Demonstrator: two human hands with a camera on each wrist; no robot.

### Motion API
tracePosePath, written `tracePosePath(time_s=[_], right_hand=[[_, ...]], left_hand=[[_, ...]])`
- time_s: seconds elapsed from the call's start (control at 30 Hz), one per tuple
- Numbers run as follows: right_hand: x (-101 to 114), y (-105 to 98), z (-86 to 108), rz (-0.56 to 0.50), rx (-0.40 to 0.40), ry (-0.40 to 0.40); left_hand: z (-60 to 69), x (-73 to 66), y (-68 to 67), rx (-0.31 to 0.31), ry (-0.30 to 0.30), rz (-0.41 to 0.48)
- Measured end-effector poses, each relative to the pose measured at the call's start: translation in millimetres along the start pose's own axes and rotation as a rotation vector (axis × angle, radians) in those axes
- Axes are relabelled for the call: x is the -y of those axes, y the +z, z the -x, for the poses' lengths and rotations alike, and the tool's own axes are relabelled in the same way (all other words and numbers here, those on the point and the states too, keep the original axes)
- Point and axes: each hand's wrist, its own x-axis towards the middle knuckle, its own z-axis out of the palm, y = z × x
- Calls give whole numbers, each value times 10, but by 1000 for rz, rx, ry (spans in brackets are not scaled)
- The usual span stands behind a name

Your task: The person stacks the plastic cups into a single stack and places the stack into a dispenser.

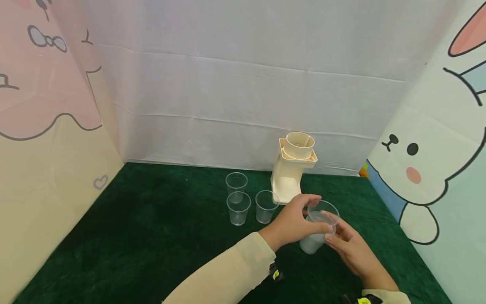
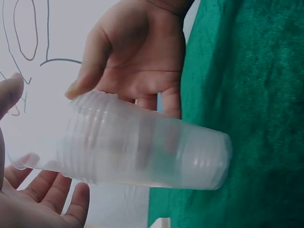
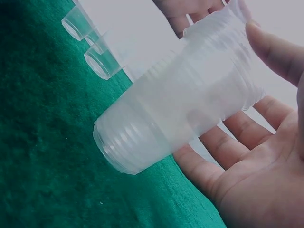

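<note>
A stack of nested clear plastic cups [image 1: 312,243] [image 2: 142,147] [image 3: 156,109] is held between both hands above the green cloth. The left hand [image 1: 296,219] [image 2: 38,199] grips the rim end of the top cup [image 1: 322,213] with thumb and fingers. Around the stack's upper side curls the right hand [image 1: 353,249] [image 2: 137,52] [image 3: 261,156], thumb on the rims. In the head view the top cup's rim stands above the hands. Whether that cup is partly out of the stack I cannot tell.
Three single clear cups [image 1: 236,182] [image 1: 238,209] [image 1: 266,207] stand upright on the green cloth [image 1: 152,236] left of the hands. Behind them is a cream-coloured stand with a round holder [image 1: 299,145]. White cloth [image 1: 228,93] hangs at the back, with printed cartoon walls at both sides.
</note>
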Motion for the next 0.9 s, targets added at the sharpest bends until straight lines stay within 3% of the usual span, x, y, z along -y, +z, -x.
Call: tracePosePath(time_s=[0.4, 0.9], right_hand=[[-20, -34, -7, -34, 48, -40], [-16, -25, -1, 14, 25, -73]], left_hand=[[37, 110, 57, 7, -77, -2], [76, 250, 86, 26, -127, -29]])
